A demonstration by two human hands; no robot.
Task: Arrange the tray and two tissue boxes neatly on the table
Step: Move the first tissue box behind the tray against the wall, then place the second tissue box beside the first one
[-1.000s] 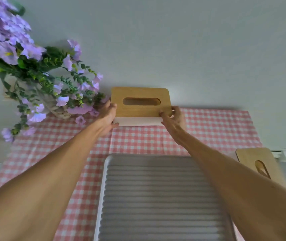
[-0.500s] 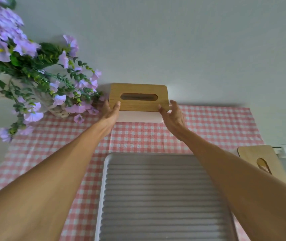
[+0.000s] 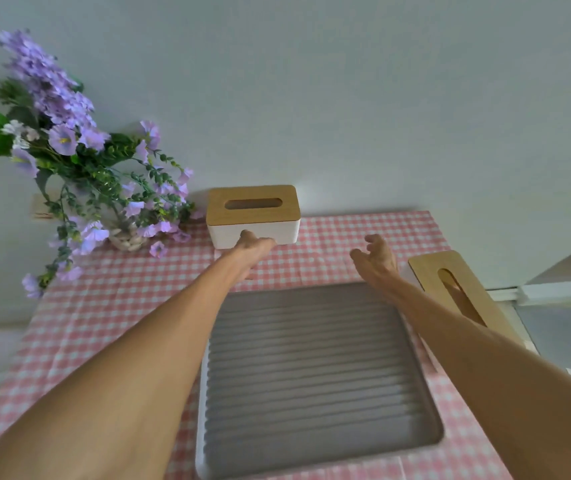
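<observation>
Far left, a bunch of purple flowers (image 3: 79, 161) is spilling out of a small woven pot (image 3: 127, 238) that's sitting at the back corner of the pink checked tablecloth (image 3: 111, 306), right up by the pale wall (image 3: 346, 81).

Next over, the first tissue box (image 3: 253, 216), white body with a wooden lid and an oval slot, is standing upright at the back edge of the cloth, close to the wall and just beside the flowers. The left hand (image 3: 254, 247) is reaching out to it, and the fingertips are pressing against the lower front face. It isn't wrapping around the box, just touching it, with the fingers loosely curled.

In the middle, the grey ribbed tray (image 3: 312, 375) with the white rim is lying flat on the cloth in front of the box, and both forearms are crossing over it.

The right hand (image 3: 376, 258) is hanging in the air above the cloth, fingers half curled and gripping nothing, between the first box and the second one.

Far right, the second tissue box (image 3: 464, 292) is sitting at the cloth's right edge, turned at an angle, just beside the tray, with the right forearm partly covering it.
</observation>
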